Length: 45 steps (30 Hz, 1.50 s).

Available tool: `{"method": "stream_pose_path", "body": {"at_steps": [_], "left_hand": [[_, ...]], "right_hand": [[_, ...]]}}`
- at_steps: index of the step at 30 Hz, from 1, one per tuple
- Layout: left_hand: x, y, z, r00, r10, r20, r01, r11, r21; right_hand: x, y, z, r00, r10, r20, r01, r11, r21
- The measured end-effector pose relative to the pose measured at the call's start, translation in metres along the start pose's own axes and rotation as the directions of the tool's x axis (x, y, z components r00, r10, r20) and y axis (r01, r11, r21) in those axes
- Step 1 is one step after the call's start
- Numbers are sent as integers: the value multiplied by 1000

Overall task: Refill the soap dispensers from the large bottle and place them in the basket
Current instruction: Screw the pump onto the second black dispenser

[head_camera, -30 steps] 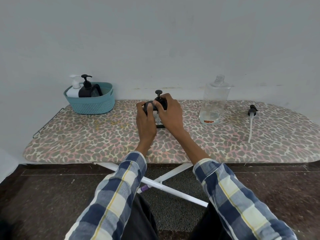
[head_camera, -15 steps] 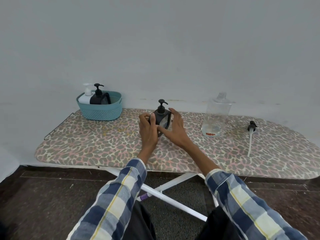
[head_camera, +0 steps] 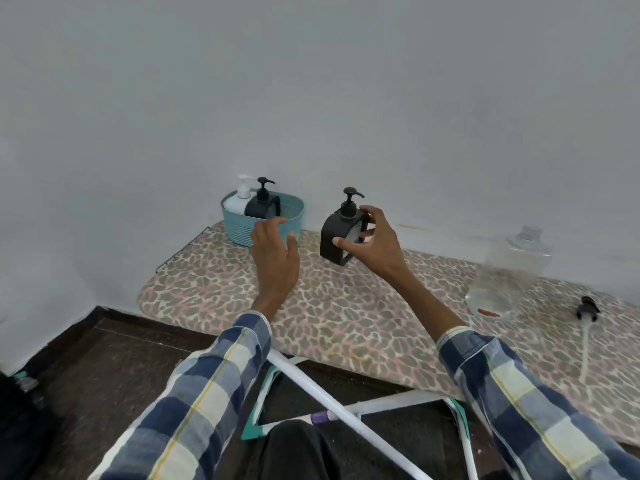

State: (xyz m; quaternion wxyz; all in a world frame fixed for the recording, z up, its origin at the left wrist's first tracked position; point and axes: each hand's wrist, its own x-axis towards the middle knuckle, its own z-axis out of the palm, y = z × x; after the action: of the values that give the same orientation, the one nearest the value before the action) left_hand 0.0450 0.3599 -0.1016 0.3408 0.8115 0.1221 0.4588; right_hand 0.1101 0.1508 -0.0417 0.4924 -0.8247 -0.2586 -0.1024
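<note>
A black square soap dispenser (head_camera: 334, 235) with a pump top is lifted just above the ironing board, tilted a little. My right hand (head_camera: 372, 242) grips it by its right side, thumb on the front and fingers behind. Left of it, my left hand (head_camera: 275, 254) hovers with loose fingers and holds nothing, just in front of the teal basket (head_camera: 235, 228). Inside the basket stand a white dispenser (head_camera: 239, 199) and a black dispenser (head_camera: 261, 202). The large clear bottle (head_camera: 509, 275), uncapped and almost drained, stands at the right.
A leopard-print ironing board (head_camera: 346, 306) carries everything, close against a grey wall. A loose black pump with its long tube (head_camera: 587, 327) lies at the far right. White board legs (head_camera: 332, 407) cross the dark floor below.
My left hand let go of the black dispenser and moved left toward the basket. My right hand lifted the dispenser and carried it left. The view swung left and down.
</note>
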Motion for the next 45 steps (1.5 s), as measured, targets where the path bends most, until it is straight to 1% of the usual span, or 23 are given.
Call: {"method": "stream_pose_path", "body": {"at_steps": [3,7,11,18,22,25,29,33,38,43,45], "left_hand": [[21,-27,-14,999,-30,-27,33,995,92],[24,-57,-14,998,-51,21,46,978,202],[23,-64,-10,995,-71,63,54,969,242],[23,-65,-10,994,-77,81,51,959,277],[21,-65,-10,991,-74,109,34,943,332],[22,-65,-9,990,-82,113,38,939,342],[23,-67,-8,990,-80,119,34,937,348],[21,-66,-8,988,-65,141,11,933,359],[21,-64,-11,985,-75,155,13,931,365],[20,-62,-11,983,-72,169,0,918,396],[19,-62,-11,984,-62,165,-8,918,396]], "right_hand": [[29,-27,15,999,-35,6,34,996,79],[70,-50,36,998,-27,48,19,986,168],[103,-55,59,995,-27,96,8,981,194],[124,-41,97,979,-20,201,-4,993,115],[126,-34,113,964,-36,265,35,999,8],[127,-30,122,957,-68,281,83,996,-41],[127,-29,127,954,-51,296,86,991,-107],[125,-28,128,956,-42,290,82,989,-126],[120,-34,127,954,-49,296,95,985,-144],[99,-32,118,975,-106,197,142,973,-181],[86,-28,107,975,-118,189,155,968,-197]]}}
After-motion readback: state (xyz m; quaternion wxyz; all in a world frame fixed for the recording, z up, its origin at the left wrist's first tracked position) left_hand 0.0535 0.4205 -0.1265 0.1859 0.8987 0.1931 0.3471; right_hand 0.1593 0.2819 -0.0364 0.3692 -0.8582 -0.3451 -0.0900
